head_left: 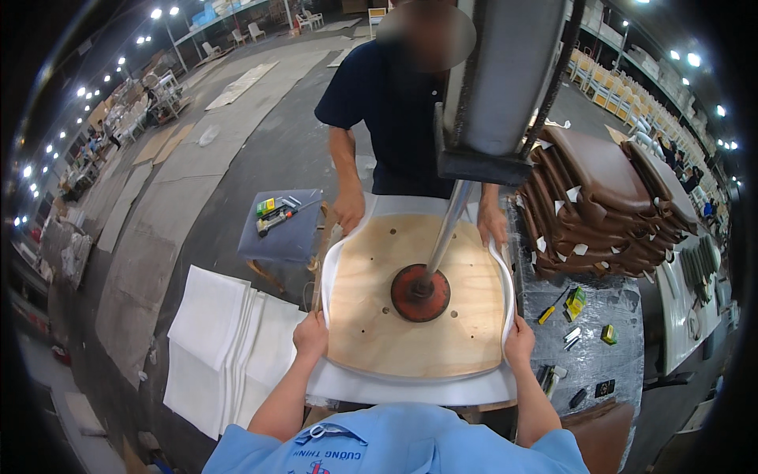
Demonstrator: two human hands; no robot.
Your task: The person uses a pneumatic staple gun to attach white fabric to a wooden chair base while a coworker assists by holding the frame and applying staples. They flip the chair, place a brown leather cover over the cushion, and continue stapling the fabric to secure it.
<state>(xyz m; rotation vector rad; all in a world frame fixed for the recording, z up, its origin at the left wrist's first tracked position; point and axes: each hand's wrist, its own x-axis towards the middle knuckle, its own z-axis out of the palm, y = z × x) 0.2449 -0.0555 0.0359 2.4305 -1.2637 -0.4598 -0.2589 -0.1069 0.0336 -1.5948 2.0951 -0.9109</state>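
Observation:
A plywood seat board with several small holes lies on a sheet of white padding, whose edges curl up along its sides. A round red press disc on a metal rod bears down on the board's middle. My left hand is closed on the padding's left edge, its fingertips partly hidden. On the opposite side, my right hand grips the right edge of the padding. Across from me, a co-worker in a dark shirt has both hands at the padding's far corners.
White folded sheets lie at left, near a blue-grey padded seat bearing a tool and small boxes. Brown upholstered covers are piled at right. A yellow-handled screwdriver and small boxes rest on the wrapped table. The press column stands overhead.

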